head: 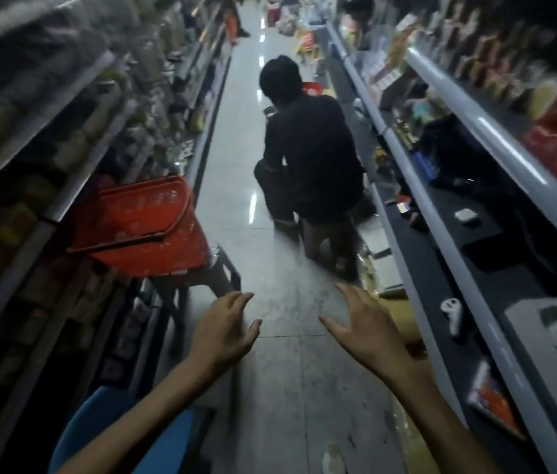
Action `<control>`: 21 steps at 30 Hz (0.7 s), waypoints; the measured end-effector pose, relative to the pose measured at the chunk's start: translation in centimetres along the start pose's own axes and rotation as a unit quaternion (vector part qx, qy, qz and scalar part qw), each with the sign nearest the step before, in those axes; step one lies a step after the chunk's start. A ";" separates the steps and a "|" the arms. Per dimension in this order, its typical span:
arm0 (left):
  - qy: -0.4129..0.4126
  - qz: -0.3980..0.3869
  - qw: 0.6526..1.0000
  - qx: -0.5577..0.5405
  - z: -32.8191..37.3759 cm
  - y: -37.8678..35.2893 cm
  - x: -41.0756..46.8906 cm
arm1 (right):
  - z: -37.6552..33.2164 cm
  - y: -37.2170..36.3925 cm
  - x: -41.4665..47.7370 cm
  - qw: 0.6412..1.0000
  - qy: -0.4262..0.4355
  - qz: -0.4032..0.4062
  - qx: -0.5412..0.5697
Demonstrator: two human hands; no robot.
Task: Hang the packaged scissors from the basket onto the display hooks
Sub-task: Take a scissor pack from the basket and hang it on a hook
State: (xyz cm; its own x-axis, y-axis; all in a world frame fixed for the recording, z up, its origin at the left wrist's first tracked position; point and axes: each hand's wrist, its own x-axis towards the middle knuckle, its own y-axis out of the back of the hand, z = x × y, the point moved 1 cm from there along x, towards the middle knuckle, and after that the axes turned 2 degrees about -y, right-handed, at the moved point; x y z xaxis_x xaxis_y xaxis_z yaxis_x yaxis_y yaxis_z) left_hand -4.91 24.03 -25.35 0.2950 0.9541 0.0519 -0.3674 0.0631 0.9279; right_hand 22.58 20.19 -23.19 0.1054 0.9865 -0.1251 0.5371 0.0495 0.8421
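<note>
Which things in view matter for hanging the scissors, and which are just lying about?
For the job: red plastic shopping basket, at left; left hand and right hand, both empty. Scissors packs and hooks are too blurred to find.
Lying about: crouching person in dark clothes, mid-aisle; small white case and white curved gadget, at right; blue seat, bottom left.

Two arms show in the lower part of the frame. The left forearm (154, 408) and right forearm (434, 405) are bare from the bottom edge up, lean, with narrow wrists. The left hand (225, 331) and right hand (362, 330) are slim and long-fingered. A blue shape (92, 425) at lower left may be clothing; it is too blurred to tell.
</note>
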 end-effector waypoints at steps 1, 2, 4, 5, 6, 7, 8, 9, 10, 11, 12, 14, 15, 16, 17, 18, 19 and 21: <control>0.023 0.006 1.000 0.005 -0.9 0.4 0.3 | -0.6 -0.4 1.9 1.000 0.016 -0.013 0.000; 0.049 0.010 0.999 0.010 -2.0 0.8 0.6 | -1.3 -0.8 3.7 0.999 0.035 -0.024 -0.001; 0.097 0.018 0.995 0.020 -4.2 1.5 0.9 | -3.1 -1.7 7.0 0.996 0.066 -0.054 -0.001; 0.123 0.020 0.992 0.019 -5.4 1.8 1.0 | -4.2 -2.3 8.4 0.994 0.077 -0.072 0.002; 0.151 0.025 0.988 0.015 -6.7 2.3 1.2 | -5.8 -3.0 10.4 0.992 0.091 -0.088 0.005; 0.163 0.023 0.986 0.011 -7.4 2.6 1.3 | -6.7 -3.3 11.3 0.991 0.096 -0.097 0.009; 0.181 0.022 0.983 -0.002 -8.5 2.9 1.6 | -8.0 -3.9 12.8 0.988 0.112 -0.103 0.006; 0.208 0.024 0.977 -0.028 -9.7 3.3 1.9 | -9.5 -4.8 14.3 0.985 0.130 -0.116 -0.005; 0.235 0.032 0.970 -0.060 -11.1 3.7 2.2 | -11.0 -5.7 15.7 0.981 0.147 -0.126 -0.016; 0.261 0.050 0.960 -0.091 -12.5 4.1 2.6 | -12.5 -6.5 17.1 0.977 0.159 -0.138 -0.019; 0.284 0.071 0.949 -0.115 -14.0 4.4 3.0 | -14.0 -7.4 18.6 0.973 0.172 -0.150 -0.022; 0.321 0.097 0.933 -0.132 -17.3 4.7 4.1 | -16.9 -9.4 21.5 0.966 0.191 -0.174 -0.031; 0.331 0.104 0.928 -0.132 -19.0 4.7 4.8 | -18.4 -10.4 22.9 0.963 0.199 -0.181 -0.035; 0.338 0.107 0.925 -0.136 -20.8 4.8 5.4 | -19.8 -11.6 24.3 0.960 0.205 -0.187 -0.039; 0.342 0.105 0.924 -0.137 -22.5 4.9 6.0 | -21.3 -12.6 25.6 0.958 0.206 -0.192 -0.042; 0.343 0.097 0.925 -0.131 -24.4 4.9 6.7 | -22.7 -13.6 26.9 0.958 0.207 -0.195 -0.047; 0.343 0.085 0.928 -0.120 -26.1 5.0 7.4 | -24.3 -14.4 28.2 0.957 0.206 -0.199 -0.054; 0.336 0.064 0.935 -0.097 -29.5 5.3 8.7 | -27.4 -15.9 30.5 0.954 0.209 -0.205 -0.069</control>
State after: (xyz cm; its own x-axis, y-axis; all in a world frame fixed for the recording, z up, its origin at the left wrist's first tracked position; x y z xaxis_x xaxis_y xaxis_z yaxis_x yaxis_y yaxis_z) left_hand -30.33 41.29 -30.93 -0.3595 0.9215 -0.1472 -0.5335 -0.0736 0.8426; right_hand -5.67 53.74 -25.99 -0.4491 0.8539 -0.2631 0.3430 0.4366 0.8317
